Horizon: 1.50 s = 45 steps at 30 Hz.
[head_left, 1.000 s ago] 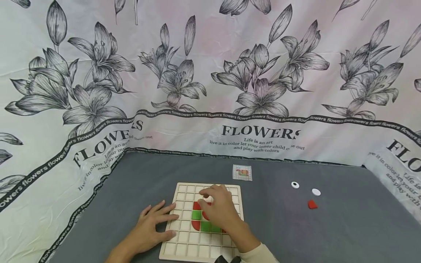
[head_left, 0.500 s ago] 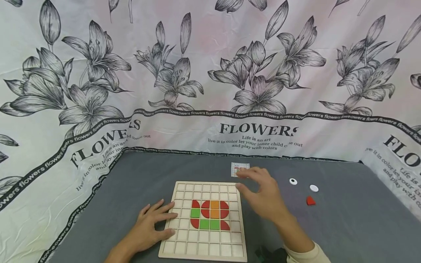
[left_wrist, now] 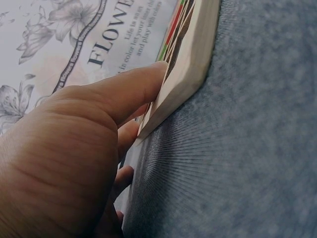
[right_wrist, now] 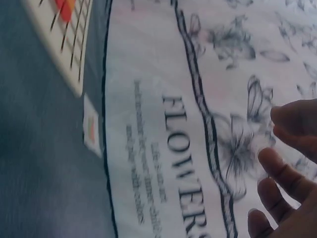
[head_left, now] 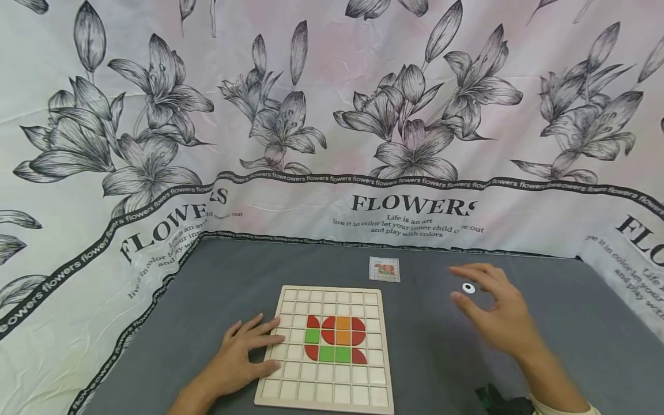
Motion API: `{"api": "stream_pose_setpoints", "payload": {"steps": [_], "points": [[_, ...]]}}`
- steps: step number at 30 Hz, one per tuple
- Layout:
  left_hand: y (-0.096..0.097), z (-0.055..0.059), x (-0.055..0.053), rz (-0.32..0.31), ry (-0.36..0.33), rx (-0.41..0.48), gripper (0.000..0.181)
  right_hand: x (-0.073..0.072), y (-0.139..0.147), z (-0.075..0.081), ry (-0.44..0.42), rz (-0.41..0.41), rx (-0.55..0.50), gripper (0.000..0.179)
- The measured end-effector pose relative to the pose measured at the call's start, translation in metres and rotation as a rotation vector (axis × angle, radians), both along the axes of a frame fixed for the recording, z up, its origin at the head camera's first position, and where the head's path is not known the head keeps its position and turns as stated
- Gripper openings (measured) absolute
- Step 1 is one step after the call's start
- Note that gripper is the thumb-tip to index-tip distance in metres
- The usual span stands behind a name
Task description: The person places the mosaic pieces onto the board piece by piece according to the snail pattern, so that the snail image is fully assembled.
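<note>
A square wooden grid board [head_left: 324,383] lies on the grey table, with red, green and orange tiles [head_left: 336,339] set in its middle cells. Spread fingers of my left hand [head_left: 233,360] rest on the board's left edge; in the left wrist view the thumb [left_wrist: 133,91] touches that edge. My right hand [head_left: 500,314] is over the table right of the board, thumb and index finger apart. A white disc with a black dot [head_left: 468,288] shows in the gap between them. In the right wrist view the fingers [right_wrist: 285,173] hold nothing.
Behind the board lies a small printed picture card [head_left: 384,269] with a coloured pattern on a grid. A white flower-printed cloth [head_left: 290,213] hangs along the back and sides of the grey table [head_left: 425,369].
My right hand has moved from above the tiles rightward, past the card, to the dotted disc. It now hides the plain white disc and loose red piece. My left hand stays put.
</note>
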<state>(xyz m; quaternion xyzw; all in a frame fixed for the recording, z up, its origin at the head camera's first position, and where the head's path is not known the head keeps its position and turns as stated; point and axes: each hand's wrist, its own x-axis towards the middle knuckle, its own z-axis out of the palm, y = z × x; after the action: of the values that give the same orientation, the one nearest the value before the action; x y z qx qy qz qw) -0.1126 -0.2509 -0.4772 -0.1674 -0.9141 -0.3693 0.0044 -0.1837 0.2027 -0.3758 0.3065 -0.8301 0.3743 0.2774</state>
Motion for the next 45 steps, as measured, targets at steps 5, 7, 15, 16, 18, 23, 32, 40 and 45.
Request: {"api": "stream_pose_setpoints", "payload": {"steps": [5,7,15,16,18,23,32,40,45], "points": [[0.001,0.002,0.0,-0.005,0.0,0.006,0.048,-0.005,0.034,-0.014,-0.079,-0.051,0.008,0.053],[0.001,0.003,0.0,-0.008,0.008,0.007,0.047,-0.007,0.044,-0.02,-0.114,-0.07,0.004,0.051],[0.0,0.003,0.0,0.005,-0.011,-0.01,0.05,-0.017,0.074,-0.049,-0.229,-0.16,0.04,0.045],[0.001,0.002,0.0,0.005,-0.008,-0.01,0.05,-0.018,0.077,-0.052,-0.249,-0.175,0.051,0.045],[0.0,0.001,0.0,0.004,-0.002,-0.007,0.049,-0.02,0.081,-0.059,-0.283,-0.198,0.073,0.044],[0.001,0.001,-0.001,-0.002,0.004,-0.002,0.047,-0.023,0.088,-0.072,-0.338,-0.24,0.107,0.044],[0.001,0.002,0.0,-0.011,0.013,0.003,0.046,-0.026,0.1,-0.091,-0.405,-0.311,0.247,0.044],[0.002,0.004,0.001,-0.019,0.008,0.003,0.047,-0.025,0.101,-0.093,-0.429,-0.323,0.291,0.029],[0.002,0.003,0.0,-0.011,0.014,-0.009,0.047,-0.023,0.101,-0.093,-0.424,-0.327,0.298,0.021]]}}
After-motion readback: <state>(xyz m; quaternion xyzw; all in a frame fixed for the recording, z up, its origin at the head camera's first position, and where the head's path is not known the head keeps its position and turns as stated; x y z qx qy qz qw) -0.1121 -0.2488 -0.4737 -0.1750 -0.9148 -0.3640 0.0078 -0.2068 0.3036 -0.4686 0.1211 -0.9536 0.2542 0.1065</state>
